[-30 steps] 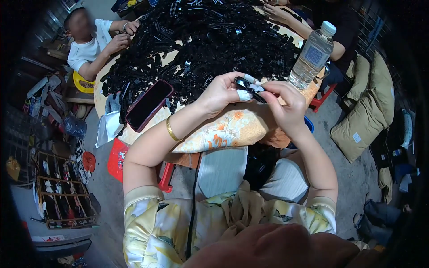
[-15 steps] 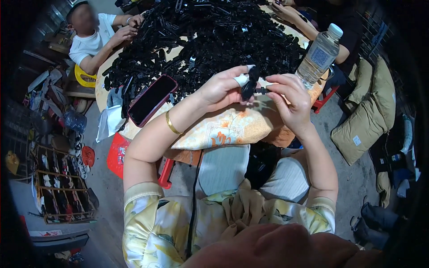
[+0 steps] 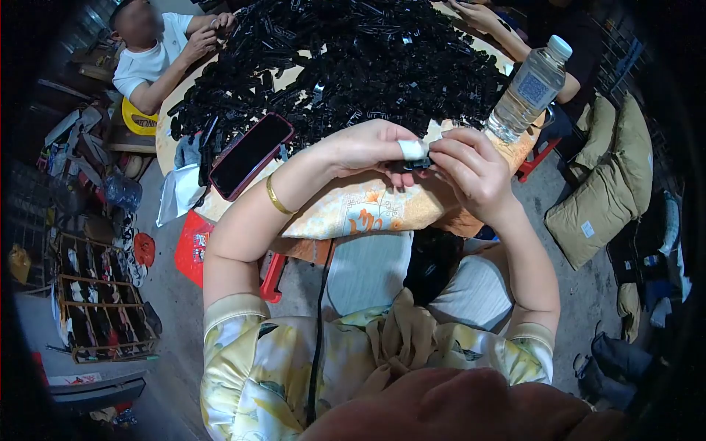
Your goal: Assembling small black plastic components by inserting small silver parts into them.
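Over the near edge of the table my two hands meet. My left hand (image 3: pixel 368 149), with a white wrap on a fingertip and a gold bangle at the wrist, is closed on a small black plastic part (image 3: pixel 418 165). The fingers of my right hand (image 3: pixel 476 175) are bent and pinched at the right end of the same part. Most of the part is hidden by fingers, so its exact kind does not show. Just beyond both hands lies a large heap of black plastic pieces (image 3: pixel 346 70).
A phone (image 3: pixel 252 156) lies left of my left forearm; a clear bottle (image 3: pixel 531 88) stands beyond my right hand. A patterned orange cloth (image 3: pixel 371 217) covers the near edge. A person (image 3: pixel 151 51) sits at the far left, another at the far right. Stuffed sacks (image 3: pixel 603 195) lie right.
My hands have come closer together. The black piece in my left hand, earlier held upright and more visible, is now lower and mostly covered by fingers.
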The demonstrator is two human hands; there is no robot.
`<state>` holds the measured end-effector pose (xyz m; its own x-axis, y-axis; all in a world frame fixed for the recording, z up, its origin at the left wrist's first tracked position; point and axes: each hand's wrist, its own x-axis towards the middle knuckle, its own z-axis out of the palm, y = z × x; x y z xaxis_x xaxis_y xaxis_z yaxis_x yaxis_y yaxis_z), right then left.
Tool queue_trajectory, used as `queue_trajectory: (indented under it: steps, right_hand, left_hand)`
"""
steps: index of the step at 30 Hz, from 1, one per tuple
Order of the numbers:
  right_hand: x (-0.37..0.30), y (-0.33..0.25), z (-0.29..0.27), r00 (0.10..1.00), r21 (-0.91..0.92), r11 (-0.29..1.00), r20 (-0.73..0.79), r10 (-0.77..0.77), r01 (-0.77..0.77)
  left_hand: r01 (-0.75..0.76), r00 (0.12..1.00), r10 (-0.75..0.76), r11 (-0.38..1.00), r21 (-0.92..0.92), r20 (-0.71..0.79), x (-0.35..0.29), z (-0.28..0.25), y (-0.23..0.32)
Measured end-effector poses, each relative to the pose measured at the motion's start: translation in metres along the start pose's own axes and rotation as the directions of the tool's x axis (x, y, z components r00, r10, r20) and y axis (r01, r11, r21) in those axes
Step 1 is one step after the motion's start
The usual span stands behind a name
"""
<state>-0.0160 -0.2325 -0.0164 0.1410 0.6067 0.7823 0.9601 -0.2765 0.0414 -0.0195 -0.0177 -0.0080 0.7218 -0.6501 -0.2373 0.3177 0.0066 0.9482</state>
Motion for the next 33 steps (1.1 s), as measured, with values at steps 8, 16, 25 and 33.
queue_trajectory:
  steps: [8, 16, 25, 33]
  right_hand:
    - [-0.008, -0.009, 0.004, 0.812, 0.305, 0.752, 0.227, 0.538, -0.584]
    - [-0.019, -0.003, 0.004, 0.66, 0.37, 0.549, 0.35, 0.665, -0.749]
    - [-0.027, 0.031, -0.039, 0.544, 0.352, 0.487, 0.767, 0.34, -0.799]
    - [-0.041, 0.056, 0.02, 0.782, -0.394, 0.752, 0.12, 0.612, -0.528]
  left_hand:
    - [-0.255, 0.904, 0.419, 0.687, 0.681, -0.084, -0.004, 0.014, -0.007]
    - [-0.188, 0.821, 0.57, 0.331, 0.925, -0.037, -0.006, 0.031, -0.007]
    - [0.389, 0.465, 0.792, 0.219, 0.895, -0.396, -0.004, -0.101, 0.038]
    - [0.638, 0.414, 0.681, 0.256, 0.726, -0.604, -0.002, -0.155, 0.019]
